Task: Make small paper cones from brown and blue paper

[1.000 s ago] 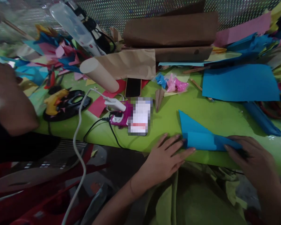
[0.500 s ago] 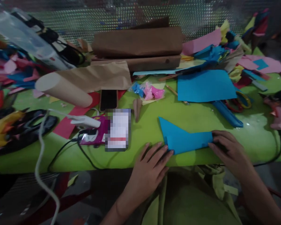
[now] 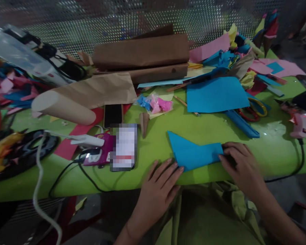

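Note:
A folded sheet of blue paper lies on the green tabletop before me, its pointed flap sticking up at the left. At its lower left corner rest the fingertips of my left hand, fingers spread and flat. My right hand pinches the paper's right end between thumb and fingers. Beyond the fold lies a larger blue sheet, partly over a pair of scissors with red and yellow handles. A small brown paper cone is to the left of the fold.
Two phones, one dark and one lit and blurred, lie left of centre beside a purple power strip. Cables hang over the front edge. A cardboard tube, brown paper roll, and pink glue gun lie around.
The camera view has shifted slightly, so everything sits a little further left. At the lower left corner, the folded paper's layers look more closely lined up. Both hands stay on the paper.

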`<state>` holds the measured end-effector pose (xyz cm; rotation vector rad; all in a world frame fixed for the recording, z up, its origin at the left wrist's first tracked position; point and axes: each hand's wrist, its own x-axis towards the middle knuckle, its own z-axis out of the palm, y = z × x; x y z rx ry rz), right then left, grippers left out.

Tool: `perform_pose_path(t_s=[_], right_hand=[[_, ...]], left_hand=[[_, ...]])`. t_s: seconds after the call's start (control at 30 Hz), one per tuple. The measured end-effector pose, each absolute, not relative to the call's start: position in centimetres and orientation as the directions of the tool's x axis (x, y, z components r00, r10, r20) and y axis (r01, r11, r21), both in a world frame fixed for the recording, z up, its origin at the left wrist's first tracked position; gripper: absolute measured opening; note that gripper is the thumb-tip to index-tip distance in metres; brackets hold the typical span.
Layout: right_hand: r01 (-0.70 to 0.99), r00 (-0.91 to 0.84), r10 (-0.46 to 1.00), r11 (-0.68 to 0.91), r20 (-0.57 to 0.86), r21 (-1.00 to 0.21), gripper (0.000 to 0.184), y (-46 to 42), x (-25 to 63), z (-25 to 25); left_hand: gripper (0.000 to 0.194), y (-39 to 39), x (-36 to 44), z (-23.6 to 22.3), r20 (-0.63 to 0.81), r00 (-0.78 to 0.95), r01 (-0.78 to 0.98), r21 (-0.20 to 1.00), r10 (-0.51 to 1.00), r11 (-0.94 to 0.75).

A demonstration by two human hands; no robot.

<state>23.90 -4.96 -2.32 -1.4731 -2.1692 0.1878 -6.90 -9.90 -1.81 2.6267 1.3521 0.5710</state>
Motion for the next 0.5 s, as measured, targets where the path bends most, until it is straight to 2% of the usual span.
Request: perform_pose_path(t_s=[0.17, 0.27, 0.37, 0.43, 0.5], right_hand=[[0.864, -0.226, 0.903, 0.359, 0.366, -0.353, 0.011, -5.1, 23.7, -2.9], [0.874, -0.186, 0.878, 0.353, 0.441, -0.334, 0.023, -6.1, 23.7, -2.9], [0.827, -0.346, 0.797, 0.508, 0.496, -0.24, 0.034, -7.4, 23.3, -2.8], [0.746, -0.494, 0.757, 0.622, 0.428, -0.238, 0.043, -8.0, 22.9, -2.8], [0.693, -0.57, 0.744, 0.664, 0.35, -0.282, 0.051, -8.2, 22.5, -3.0]], left_hand=[[0.046, -10.1, -7.0, -2.1, 0.233, 0.545, 0.766, 0.252, 0.806, -0.591], [0.047, -10.2, -7.1, -2.3, 0.215, 0.54, 0.774, 0.252, 0.814, -0.58], [0.047, -10.3, -7.0, -2.3, 0.212, 0.539, 0.775, 0.255, 0.815, -0.579], [0.048, -10.3, -7.1, -2.3, 0.213, 0.544, 0.77, 0.257, 0.812, -0.583], [0.048, -10.3, -7.2, -2.2, 0.214, 0.546, 0.764, 0.27, 0.81, -0.586]])
